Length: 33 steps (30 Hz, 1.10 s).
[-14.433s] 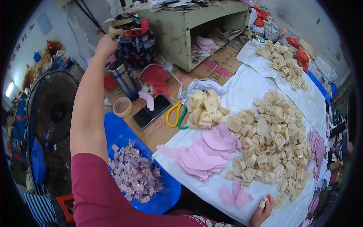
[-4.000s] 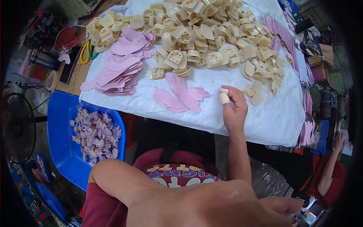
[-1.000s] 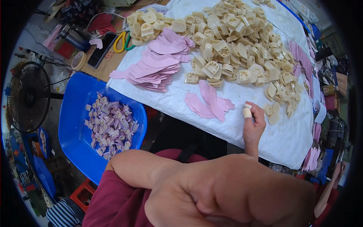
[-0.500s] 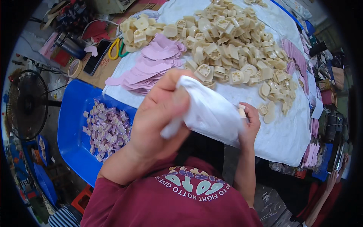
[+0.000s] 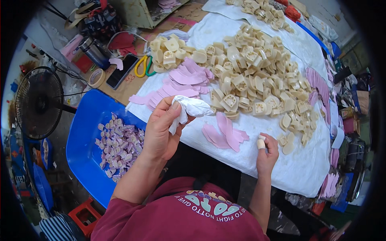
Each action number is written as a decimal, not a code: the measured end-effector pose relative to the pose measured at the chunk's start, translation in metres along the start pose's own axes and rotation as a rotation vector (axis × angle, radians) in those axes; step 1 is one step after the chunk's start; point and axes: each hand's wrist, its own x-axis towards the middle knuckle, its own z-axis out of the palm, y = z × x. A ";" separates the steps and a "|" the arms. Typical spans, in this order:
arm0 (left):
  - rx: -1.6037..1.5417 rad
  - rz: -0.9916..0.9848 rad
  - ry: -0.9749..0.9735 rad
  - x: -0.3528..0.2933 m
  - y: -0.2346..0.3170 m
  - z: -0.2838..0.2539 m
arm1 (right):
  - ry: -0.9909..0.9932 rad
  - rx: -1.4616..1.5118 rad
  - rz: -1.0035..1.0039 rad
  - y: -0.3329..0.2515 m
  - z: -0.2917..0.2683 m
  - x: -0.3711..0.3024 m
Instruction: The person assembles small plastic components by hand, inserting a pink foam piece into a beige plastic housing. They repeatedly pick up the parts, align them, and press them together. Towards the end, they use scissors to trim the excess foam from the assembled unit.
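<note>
A crumpled white cloth [image 5: 196, 107] is pinched in my left hand [image 5: 163, 125], its loose end poking out to the right above the table. Close to the table's front edge, my right hand [image 5: 267, 153] has its fingers curled in. Pale beige and white covers or small pieces show at its thumb and fingertip; whether it holds anything I cannot make out. Between the hands lie several loose pink cut pieces [image 5: 227, 130] on the white table cover [image 5: 287, 170]. Behind my left hand is a stack of pink cut pieces [image 5: 181, 82].
A large heap of beige moulded parts [image 5: 257, 68] covers the table's middle. At left stands a blue tub [image 5: 82, 136] with purple-wrapped pieces. Scissors [image 5: 141, 66], a phone [image 5: 122, 71], a tape roll [image 5: 96, 78] and a flask [image 5: 94, 53] lie farther left, near a fan [image 5: 40, 102].
The white cloth was stretched between both hands; now only my left hand has it, bunched up. My right hand has let go of it. The loose pink pieces have come into sight.
</note>
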 end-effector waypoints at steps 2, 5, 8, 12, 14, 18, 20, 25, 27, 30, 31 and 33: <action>0.006 0.016 0.012 0.000 0.003 -0.005 | -0.023 -0.014 0.004 0.001 -0.001 0.000; 0.039 0.064 0.066 0.003 0.014 -0.014 | -0.026 -0.029 -0.019 0.002 -0.001 -0.001; 0.143 0.193 0.117 0.007 0.032 -0.035 | -0.034 -0.045 -0.030 0.002 -0.002 0.000; 0.355 0.429 0.212 0.029 0.079 -0.065 | -0.014 -0.029 0.007 -0.001 -0.002 -0.001; 0.402 0.586 0.308 0.051 0.114 -0.074 | -0.019 -0.026 0.008 -0.002 -0.003 -0.001; 0.693 0.882 0.457 0.116 0.210 -0.121 | -0.038 -0.018 -0.004 -0.003 0.000 0.001; 0.983 1.145 0.538 0.157 0.252 -0.120 | -0.041 -0.032 0.022 -0.007 -0.002 0.001; 1.776 1.497 0.819 0.236 0.340 -0.126 | -0.046 -0.049 0.027 -0.006 -0.001 0.001; 2.005 1.410 0.926 0.257 0.357 -0.122 | -0.040 -0.069 0.034 -0.007 -0.003 0.000; 2.258 1.313 1.016 0.276 0.381 -0.125 | -0.045 -0.060 0.035 -0.005 0.000 0.001; 2.331 1.301 1.037 0.283 0.382 -0.128 | -0.046 -0.066 0.038 -0.006 0.000 0.000; 2.443 1.186 1.076 0.298 0.373 -0.127 | -0.042 -0.077 0.039 -0.007 0.000 0.000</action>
